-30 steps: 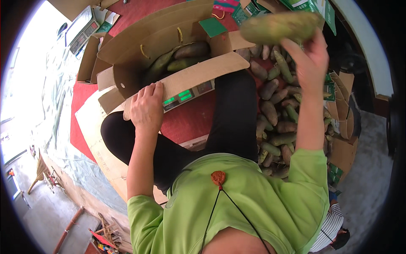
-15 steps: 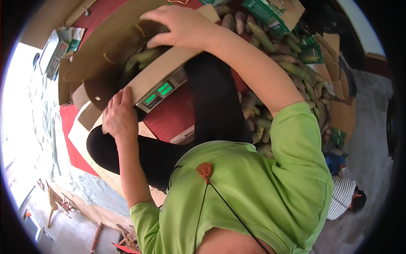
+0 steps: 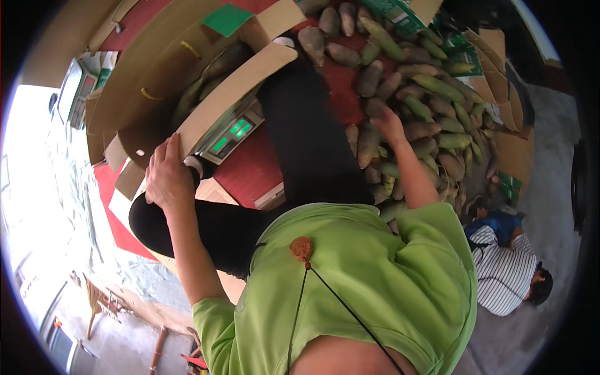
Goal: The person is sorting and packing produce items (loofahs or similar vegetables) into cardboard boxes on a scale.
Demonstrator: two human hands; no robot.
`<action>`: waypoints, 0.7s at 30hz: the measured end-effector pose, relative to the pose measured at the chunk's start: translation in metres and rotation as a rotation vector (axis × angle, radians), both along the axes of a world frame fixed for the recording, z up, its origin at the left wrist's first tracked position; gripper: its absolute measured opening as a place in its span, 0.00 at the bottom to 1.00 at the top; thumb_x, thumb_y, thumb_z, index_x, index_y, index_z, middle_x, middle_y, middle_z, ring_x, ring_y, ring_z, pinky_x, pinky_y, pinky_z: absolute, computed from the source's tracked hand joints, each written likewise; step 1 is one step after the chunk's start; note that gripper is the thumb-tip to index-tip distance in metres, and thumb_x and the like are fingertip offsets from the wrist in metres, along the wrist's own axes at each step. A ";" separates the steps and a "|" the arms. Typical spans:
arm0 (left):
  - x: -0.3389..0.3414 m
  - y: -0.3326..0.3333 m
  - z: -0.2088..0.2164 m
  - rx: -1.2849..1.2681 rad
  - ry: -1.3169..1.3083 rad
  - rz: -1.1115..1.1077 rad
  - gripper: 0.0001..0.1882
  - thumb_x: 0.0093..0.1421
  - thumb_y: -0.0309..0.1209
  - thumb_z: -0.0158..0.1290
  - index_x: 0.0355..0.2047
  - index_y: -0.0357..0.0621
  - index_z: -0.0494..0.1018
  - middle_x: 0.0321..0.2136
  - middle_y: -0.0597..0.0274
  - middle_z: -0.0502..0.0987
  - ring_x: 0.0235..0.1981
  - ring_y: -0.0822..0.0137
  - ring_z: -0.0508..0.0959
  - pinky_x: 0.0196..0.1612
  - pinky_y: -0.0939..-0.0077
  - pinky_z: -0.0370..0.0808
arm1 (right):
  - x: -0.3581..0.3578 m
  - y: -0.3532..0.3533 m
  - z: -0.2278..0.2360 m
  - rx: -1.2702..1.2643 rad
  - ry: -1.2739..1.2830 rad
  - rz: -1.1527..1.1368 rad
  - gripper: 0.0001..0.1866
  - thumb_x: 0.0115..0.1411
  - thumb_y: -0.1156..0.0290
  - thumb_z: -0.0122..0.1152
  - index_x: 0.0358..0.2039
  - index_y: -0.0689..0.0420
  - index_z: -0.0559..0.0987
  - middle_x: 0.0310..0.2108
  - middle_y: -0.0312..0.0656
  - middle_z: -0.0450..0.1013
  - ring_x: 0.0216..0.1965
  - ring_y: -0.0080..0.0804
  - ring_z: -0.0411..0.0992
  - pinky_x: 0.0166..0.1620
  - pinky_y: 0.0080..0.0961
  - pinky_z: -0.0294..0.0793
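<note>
My left hand (image 3: 169, 178) grips the near left corner of an open cardboard box (image 3: 234, 94), its fingers over the edge. Inside the box lie several long, dark and greenish root vegetables (image 3: 187, 102), partly hidden by its near wall. A digital scale (image 3: 236, 132) with lit green displays shows under the box. My right hand (image 3: 389, 127) is over a heap of green and purplish-brown root vegetables (image 3: 440, 87), at a dark one (image 3: 376, 107). Its fingers are blurred, so their grip is unclear.
My black-trousered legs (image 3: 309, 137) flank the scale on the red floor covering (image 3: 250, 175). Torn cardboard cartons (image 3: 500, 81) stand beyond the heap. A second scale (image 3: 78, 90) is at the far left. At the lower right a person in a striped shirt (image 3: 503, 269) bends down.
My right hand has left the box's far side and moved right to the heap. A green-faced flap now shows on the box. My left hand stays on the corner.
</note>
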State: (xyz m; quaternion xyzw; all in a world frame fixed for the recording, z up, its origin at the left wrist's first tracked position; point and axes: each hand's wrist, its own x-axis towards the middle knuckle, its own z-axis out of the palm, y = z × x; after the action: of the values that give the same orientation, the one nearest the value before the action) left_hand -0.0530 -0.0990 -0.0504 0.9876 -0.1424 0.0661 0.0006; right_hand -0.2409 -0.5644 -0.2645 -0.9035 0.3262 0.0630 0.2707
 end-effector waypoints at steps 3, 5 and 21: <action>0.000 0.005 0.003 0.016 0.001 0.015 0.18 0.54 0.24 0.48 0.45 0.50 0.75 0.40 0.66 0.78 0.42 0.61 0.77 0.45 0.65 0.73 | -0.050 0.005 -0.044 0.146 0.125 -0.246 0.36 0.45 0.60 0.70 0.53 0.65 0.69 0.47 0.54 0.73 0.51 0.44 0.71 0.50 0.35 0.70; 0.000 0.006 0.005 0.009 0.034 -0.005 0.18 0.54 0.24 0.48 0.46 0.50 0.75 0.41 0.65 0.78 0.42 0.61 0.77 0.45 0.65 0.73 | -0.069 0.009 -0.060 0.117 0.150 -0.295 0.39 0.44 0.60 0.72 0.54 0.66 0.68 0.48 0.54 0.72 0.51 0.44 0.71 0.51 0.36 0.69; -0.009 0.027 0.025 0.001 -0.016 -0.016 0.24 0.51 0.23 0.53 0.50 0.51 0.72 0.42 0.62 0.77 0.44 0.57 0.76 0.51 0.62 0.70 | -0.066 0.035 -0.076 0.274 0.285 -0.618 0.58 0.38 0.57 0.77 0.63 0.65 0.53 0.60 0.56 0.60 0.61 0.47 0.60 0.60 0.35 0.63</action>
State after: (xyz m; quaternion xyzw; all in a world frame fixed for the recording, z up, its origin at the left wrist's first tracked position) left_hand -0.0617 -0.0725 -0.0253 0.9859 -0.1504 0.0739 -0.0003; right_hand -0.3067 -0.5290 -0.3408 -0.6998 0.6068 0.1465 0.3473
